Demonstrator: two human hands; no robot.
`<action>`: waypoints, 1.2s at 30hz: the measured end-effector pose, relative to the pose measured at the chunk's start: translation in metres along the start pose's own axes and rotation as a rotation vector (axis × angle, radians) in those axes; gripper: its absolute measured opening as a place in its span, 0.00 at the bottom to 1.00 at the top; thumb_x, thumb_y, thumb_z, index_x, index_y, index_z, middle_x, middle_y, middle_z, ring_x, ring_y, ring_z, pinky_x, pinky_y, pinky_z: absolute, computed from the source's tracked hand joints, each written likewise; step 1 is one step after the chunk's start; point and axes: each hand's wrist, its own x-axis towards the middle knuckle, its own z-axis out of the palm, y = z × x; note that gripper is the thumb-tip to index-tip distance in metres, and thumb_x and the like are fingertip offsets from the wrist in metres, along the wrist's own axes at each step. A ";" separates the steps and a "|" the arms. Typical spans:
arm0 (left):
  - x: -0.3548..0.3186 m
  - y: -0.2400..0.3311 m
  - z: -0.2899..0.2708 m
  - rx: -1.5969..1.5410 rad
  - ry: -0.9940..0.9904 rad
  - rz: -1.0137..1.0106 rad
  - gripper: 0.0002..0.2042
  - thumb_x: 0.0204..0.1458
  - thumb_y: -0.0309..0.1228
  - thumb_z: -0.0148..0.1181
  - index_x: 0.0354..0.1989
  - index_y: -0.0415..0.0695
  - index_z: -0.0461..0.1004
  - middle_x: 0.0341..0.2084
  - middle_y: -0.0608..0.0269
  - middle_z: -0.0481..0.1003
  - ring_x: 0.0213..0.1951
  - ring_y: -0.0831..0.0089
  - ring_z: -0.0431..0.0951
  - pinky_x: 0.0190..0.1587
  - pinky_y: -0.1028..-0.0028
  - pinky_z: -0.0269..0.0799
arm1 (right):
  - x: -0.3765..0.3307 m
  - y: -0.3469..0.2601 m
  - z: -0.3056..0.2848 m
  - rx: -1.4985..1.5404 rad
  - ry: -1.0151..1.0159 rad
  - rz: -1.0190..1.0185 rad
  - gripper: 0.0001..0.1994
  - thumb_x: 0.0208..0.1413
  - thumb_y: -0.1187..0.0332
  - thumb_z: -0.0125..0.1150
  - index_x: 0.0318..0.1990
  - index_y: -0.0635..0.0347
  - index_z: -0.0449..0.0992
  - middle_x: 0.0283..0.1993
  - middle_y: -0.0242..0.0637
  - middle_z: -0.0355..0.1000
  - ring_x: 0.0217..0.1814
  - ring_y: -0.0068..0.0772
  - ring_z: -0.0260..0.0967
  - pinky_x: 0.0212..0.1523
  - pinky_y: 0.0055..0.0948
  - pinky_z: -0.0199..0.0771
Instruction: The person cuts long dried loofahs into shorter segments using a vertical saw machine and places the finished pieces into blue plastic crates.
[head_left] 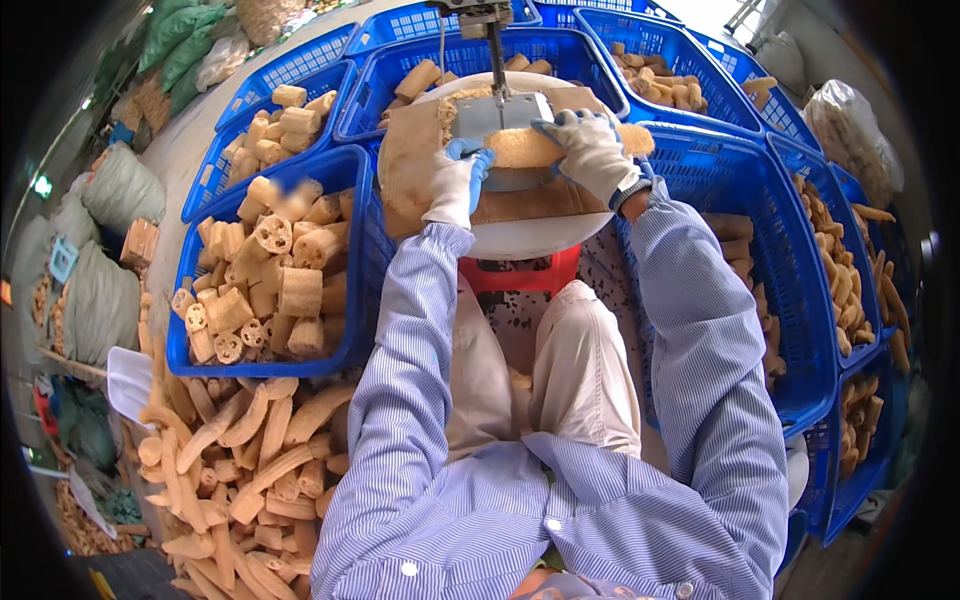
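A long tan loofah lies crosswise over the small metal plate of a machine with a thin upright blade, which looks like a band saw. My right hand, in a white glove with blue fingertips, is wrapped over the loofah right of the blade. Part of the loofah sticks out past that hand. In a matching glove, my left hand has its fingers closed at the loofah's left end, just left of the blade. Its palm side is hidden.
A blue basket of short cut loofah pieces stands to my left. Whole loofahs are heaped below it. On my right is another blue basket holding loofahs. More blue baskets surround the round white machine table.
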 end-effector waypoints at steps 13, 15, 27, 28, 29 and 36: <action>0.053 -0.024 0.017 0.161 0.207 0.213 0.04 0.46 0.23 0.69 0.28 0.38 0.80 0.32 0.60 0.81 0.31 0.73 0.78 0.39 0.72 0.75 | 0.033 0.009 0.002 0.067 -0.012 0.085 0.28 0.50 0.66 0.67 0.63 0.42 0.74 0.56 0.39 0.74 0.58 0.44 0.72 0.56 0.38 0.74; 0.070 -0.042 0.012 0.175 0.273 0.363 0.04 0.45 0.24 0.69 0.27 0.38 0.79 0.37 0.58 0.81 0.32 0.71 0.79 0.40 0.72 0.75 | 0.040 0.004 -0.002 0.051 -0.023 0.084 0.27 0.53 0.65 0.63 0.63 0.39 0.74 0.59 0.39 0.72 0.61 0.43 0.71 0.59 0.38 0.72; 0.057 -0.031 -0.021 -0.344 0.164 0.420 0.07 0.54 0.26 0.62 0.40 0.42 0.74 0.39 0.60 0.79 0.42 0.73 0.78 0.47 0.71 0.75 | 0.012 0.007 0.014 0.068 0.043 -0.009 0.32 0.53 0.63 0.66 0.68 0.38 0.67 0.61 0.35 0.70 0.67 0.43 0.64 0.69 0.50 0.57; 0.041 -0.022 -0.030 -0.369 0.044 0.284 0.10 0.56 0.29 0.64 0.45 0.43 0.74 0.39 0.60 0.79 0.42 0.73 0.78 0.47 0.72 0.75 | -0.003 0.009 0.014 0.035 0.047 -0.032 0.34 0.52 0.61 0.67 0.69 0.38 0.66 0.62 0.35 0.69 0.68 0.43 0.62 0.72 0.52 0.52; 0.012 0.003 -0.017 -0.301 0.001 0.220 0.17 0.55 0.32 0.66 0.51 0.43 0.73 0.40 0.60 0.78 0.42 0.73 0.78 0.48 0.71 0.75 | -0.020 0.011 0.015 0.037 0.070 -0.009 0.36 0.51 0.60 0.69 0.70 0.38 0.64 0.63 0.34 0.68 0.70 0.42 0.59 0.74 0.55 0.46; -0.084 0.052 -0.027 0.388 -0.269 0.293 0.37 0.47 0.35 0.77 0.65 0.42 0.66 0.50 0.58 0.78 0.45 0.74 0.79 0.48 0.73 0.76 | -0.069 -0.031 -0.001 -0.020 0.162 -0.036 0.45 0.47 0.56 0.73 0.74 0.34 0.56 0.70 0.35 0.61 0.77 0.44 0.50 0.75 0.64 0.35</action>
